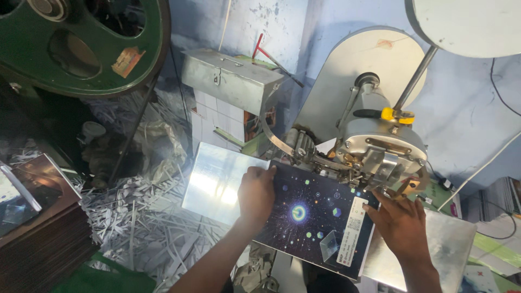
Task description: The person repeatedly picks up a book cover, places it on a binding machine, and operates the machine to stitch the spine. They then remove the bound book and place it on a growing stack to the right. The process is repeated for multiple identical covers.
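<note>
Both hands press flat, fingers spread — left hand (256, 191) and right hand (399, 220) — on the dark book (317, 217). It looks stiff, flat, glossy — likely slippery; best held by its side edges.

We see dim, bluish light with strong glare on the metal plate (214, 182), deep shadow around the green wheel (81, 46) at left, and wide-angle bending at slightly soft edges.

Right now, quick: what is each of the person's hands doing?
Left hand: flat, open, pressing on the dark star-patterned rectangular cover.
Right hand: fingers resting on the same cover's right edge, not clearly gripping.
</note>
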